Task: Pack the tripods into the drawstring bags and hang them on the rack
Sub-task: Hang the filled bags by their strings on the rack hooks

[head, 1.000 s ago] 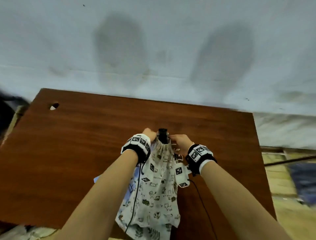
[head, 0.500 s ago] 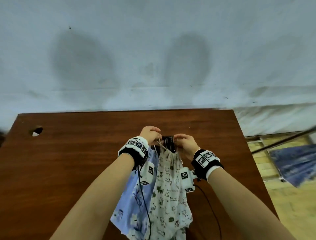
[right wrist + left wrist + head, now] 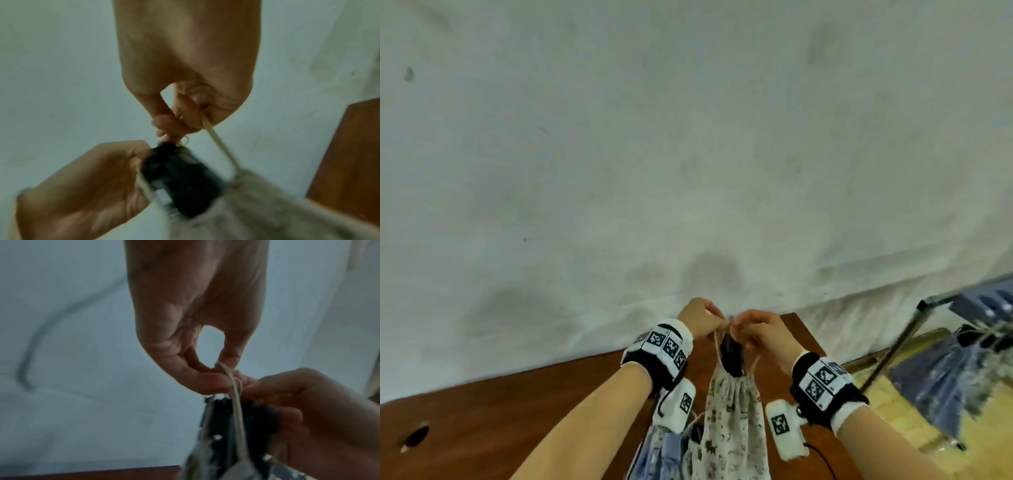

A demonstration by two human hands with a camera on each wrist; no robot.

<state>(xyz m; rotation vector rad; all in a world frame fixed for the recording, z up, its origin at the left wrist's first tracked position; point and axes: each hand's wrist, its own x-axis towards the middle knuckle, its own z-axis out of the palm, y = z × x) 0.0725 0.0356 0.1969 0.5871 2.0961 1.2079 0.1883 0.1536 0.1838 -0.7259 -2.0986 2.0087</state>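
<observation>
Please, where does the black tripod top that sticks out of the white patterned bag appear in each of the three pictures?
Head view: the black tripod top is low and centre-right, between the two wrists, above the gathered mouth of the white patterned bag.
Left wrist view: the black tripod top is at lower right, below the fingertips, blurred.
Right wrist view: the black tripod top is at lower centre, blurred.
Shared landmark: the pale drawstring, pinched by both hands above the tripod.

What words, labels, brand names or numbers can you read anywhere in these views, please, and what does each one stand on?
No readable text in any view.
Wristbands on the left hand and right hand: black-and-white square code markers, no letters or digits.
White drawstring bag: small printed figures; any lettering is too blurred to read.
Black tripod top: no legible brand.
</observation>
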